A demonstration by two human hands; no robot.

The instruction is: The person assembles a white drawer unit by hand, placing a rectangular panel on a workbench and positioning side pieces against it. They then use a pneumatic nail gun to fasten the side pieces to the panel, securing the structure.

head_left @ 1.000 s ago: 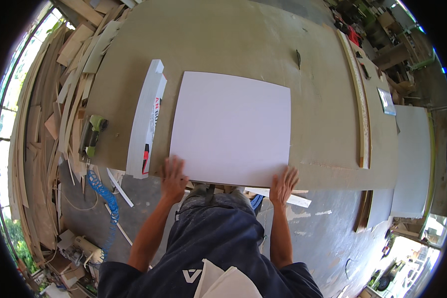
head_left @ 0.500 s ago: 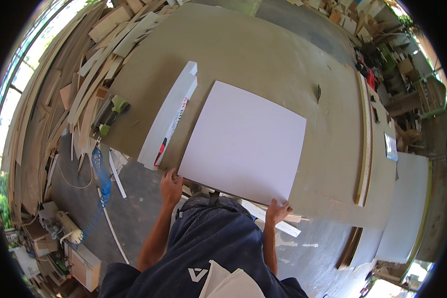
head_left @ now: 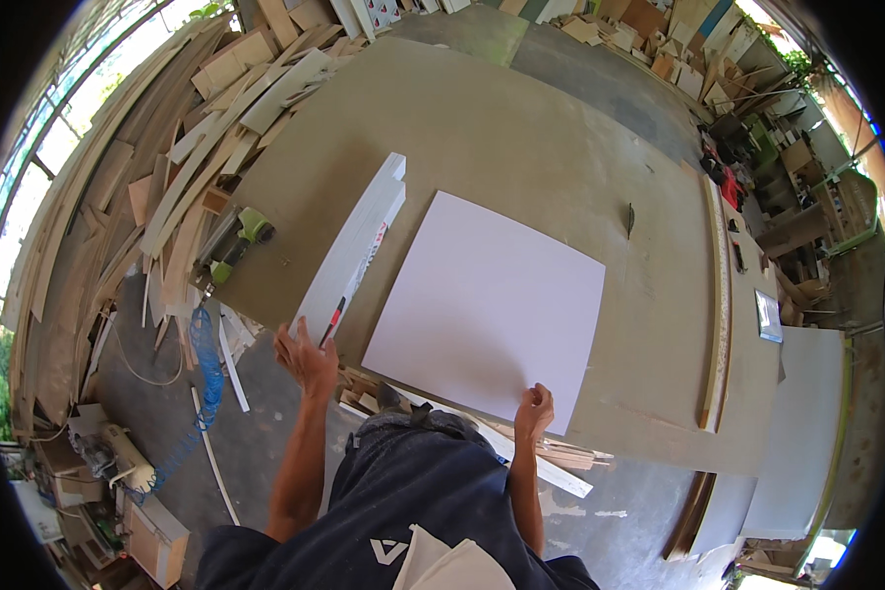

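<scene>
The left hand (head_left: 310,362) reaches forward with the forearm nearly straight, and its fingers are spread apart about the near end of one long white bundle of strips (head_left: 349,251); I cannot tell if they press on it. The right hand (head_left: 534,413) is bent at the fingers, the fingertips drawn together, over the near edge of one white square panel (head_left: 487,305) (whether it touches the panel, I cannot tell). This panel lies flat on the one large brown table (head_left: 501,128), at its near side, just to the right of the bundle. I count one red-and-black marker (head_left: 333,320) at the bundle's near end, beside the left thumb. One green tool (head_left: 253,228) lies at the table's left edge, and one long wooden strip (head_left: 720,305) lies toward the right. Below the green tool hangs one blue coiled hose (head_left: 205,364).
</scene>
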